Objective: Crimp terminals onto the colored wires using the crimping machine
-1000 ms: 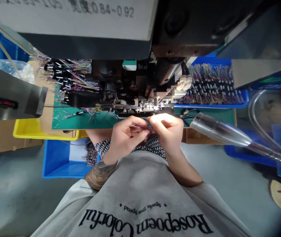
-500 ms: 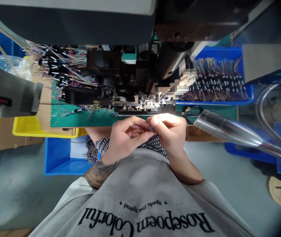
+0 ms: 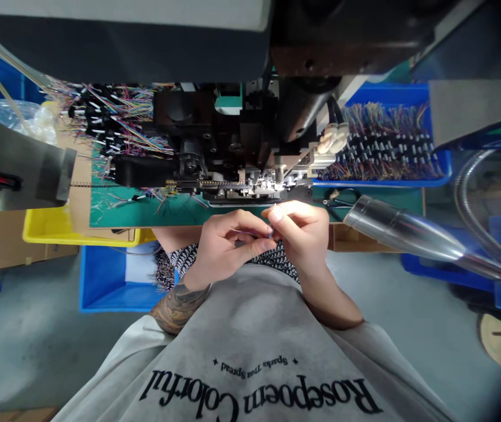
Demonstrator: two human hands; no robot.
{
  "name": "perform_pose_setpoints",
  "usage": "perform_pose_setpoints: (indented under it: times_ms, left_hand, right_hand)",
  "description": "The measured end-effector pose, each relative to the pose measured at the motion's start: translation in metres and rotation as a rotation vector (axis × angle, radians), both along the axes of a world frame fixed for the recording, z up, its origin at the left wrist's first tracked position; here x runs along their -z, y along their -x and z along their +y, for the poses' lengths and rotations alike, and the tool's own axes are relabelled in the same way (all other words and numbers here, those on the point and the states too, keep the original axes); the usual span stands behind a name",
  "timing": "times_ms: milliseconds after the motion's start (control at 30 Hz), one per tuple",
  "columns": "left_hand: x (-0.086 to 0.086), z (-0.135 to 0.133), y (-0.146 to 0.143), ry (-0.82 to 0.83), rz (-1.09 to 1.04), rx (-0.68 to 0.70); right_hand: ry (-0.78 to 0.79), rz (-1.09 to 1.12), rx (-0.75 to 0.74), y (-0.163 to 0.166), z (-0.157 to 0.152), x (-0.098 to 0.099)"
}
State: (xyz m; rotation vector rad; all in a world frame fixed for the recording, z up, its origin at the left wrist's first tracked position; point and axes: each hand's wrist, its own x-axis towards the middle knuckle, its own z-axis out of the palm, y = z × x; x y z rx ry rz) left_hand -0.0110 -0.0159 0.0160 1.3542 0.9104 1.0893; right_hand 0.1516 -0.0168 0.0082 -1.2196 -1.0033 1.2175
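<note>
shirt (image 3: 254, 328): grey, loose, short sleeves | lettering (image 3: 259, 398): large black serif "Rosepoem Colorful" across the chest, with a smaller line "Sparks That Spread" between two small diamonds | left forearm (image 3: 179, 306): dark tattoo (image 3: 173, 310) running up from the wrist | lap: black-and-white patterned cloth (image 3: 179, 265) | left hand (image 3: 224, 246), right hand (image 3: 305, 234): bare

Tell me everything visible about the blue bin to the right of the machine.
The blue bin is a shallow, plastic-looking tray set right of the black machine, behind the green mat. It holds rows of short dark cable pieces with pale ends and fanned multicoloured strands. A grey panel hides its far right corner. Neither hand touches it: the left hand and right hand pinch thin wires nearer the body.
</note>
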Motion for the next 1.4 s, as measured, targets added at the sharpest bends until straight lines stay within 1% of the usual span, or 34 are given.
perform_pose_setpoints:
  times_ms: [67,133,200,267,300,400,433,467,567,633,700,767,867,967,1067,1167,1300,1400]
  left_hand:
    - [0.001,0.002,0.001,-0.110,0.013,0.063]
    - [0.000,0.004,0.002,-0.163,0.018,0.124]
    - [-0.001,0.004,0.002,-0.159,0.023,0.148]
    - [-0.003,0.003,0.002,-0.129,0.045,0.130]
    - [-0.003,0.002,0.002,-0.114,0.059,0.108]
    - [-0.005,-0.001,0.003,-0.093,0.094,0.033]
    - [-0.005,-0.001,0.003,-0.093,0.103,0.015]
    - [-0.005,-0.002,0.003,-0.095,0.111,0.005]
    - [-0.005,-0.001,0.003,-0.130,0.153,-0.007]
    - [-0.004,0.000,0.002,-0.166,0.196,-0.009]
    - [-0.002,0.000,0.000,-0.188,0.235,-0.007]
    - [0.000,-0.002,-0.001,-0.193,0.262,-0.008]
    - [0.007,-0.006,-0.003,-0.214,0.303,-0.023]
    - [0.015,-0.011,-0.005,-0.257,0.341,-0.003]
    - [0.023,-0.016,-0.007,-0.296,0.359,0.039]
    - [0.029,-0.020,-0.010,-0.292,0.368,0.084]
    - [0.031,-0.021,-0.017,-0.279,0.365,0.128]
    - [0.030,-0.022,-0.021,-0.305,0.366,0.144]
  right_hand:
    - [0.002,-0.010,0.002,0.000,0.001,-0.001]
    - [-0.006,-0.015,-0.013,0.000,0.002,-0.002]
    - [-0.005,-0.030,-0.057,-0.001,0.003,-0.003]
    - [-0.013,-0.086,-0.068,-0.002,0.003,-0.004]
    - [-0.029,-0.127,-0.027,-0.002,0.003,-0.004]
    - [-0.119,-0.209,0.189,-0.005,-0.004,-0.002]
    - [-0.153,-0.209,0.223,-0.007,-0.007,-0.001]
    - [-0.179,-0.200,0.209,-0.008,-0.010,-0.001]
    - [-0.220,-0.166,0.032,-0.011,-0.018,-0.001]
    - [-0.239,-0.146,-0.042,-0.011,-0.019,-0.004]
    - [-0.258,-0.139,-0.038,-0.010,-0.019,-0.006]
    - [-0.261,-0.145,-0.003,-0.010,-0.017,-0.007]
    - [-0.221,-0.126,0.046,-0.012,-0.016,-0.001]
    - [-0.182,-0.091,0.086,-0.014,-0.021,0.009]
    - [-0.178,-0.098,0.116,-0.019,-0.030,0.019]
    - [-0.205,-0.161,0.112,-0.026,-0.039,0.025]
    - [-0.236,-0.222,0.097,-0.033,-0.050,0.031]
    - [-0.190,-0.162,0.101,-0.036,-0.054,0.034]
